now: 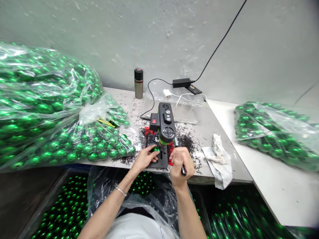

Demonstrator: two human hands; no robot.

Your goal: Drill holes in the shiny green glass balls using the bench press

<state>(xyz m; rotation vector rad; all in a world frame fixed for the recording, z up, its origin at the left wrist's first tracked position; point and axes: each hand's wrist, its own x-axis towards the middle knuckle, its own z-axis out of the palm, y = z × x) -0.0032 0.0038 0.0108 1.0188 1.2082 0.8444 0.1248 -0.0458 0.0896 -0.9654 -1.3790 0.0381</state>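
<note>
My left hand [146, 157] pinches a small shiny green ball [156, 149] between thumb and fingers. The ball sits under the head of a black bench machine [166, 121], above its slotted black base plate [163, 161]. My right hand [182, 165] is wrapped round the machine's lever handle [183, 171], whose black end sticks out below the fist. A red rocker switch [154, 121] shows on the machine's left side. Red material [170, 151] lies beneath and around the base.
A clear bag of green balls [50, 109] fills the left side; another bag [271, 132] lies at right. Black scraps [185, 142] litter the table. A bottle [139, 83], a power adapter [181, 82] and a white cloth [219, 162] rest there. Green balls [62, 205] fill containers below.
</note>
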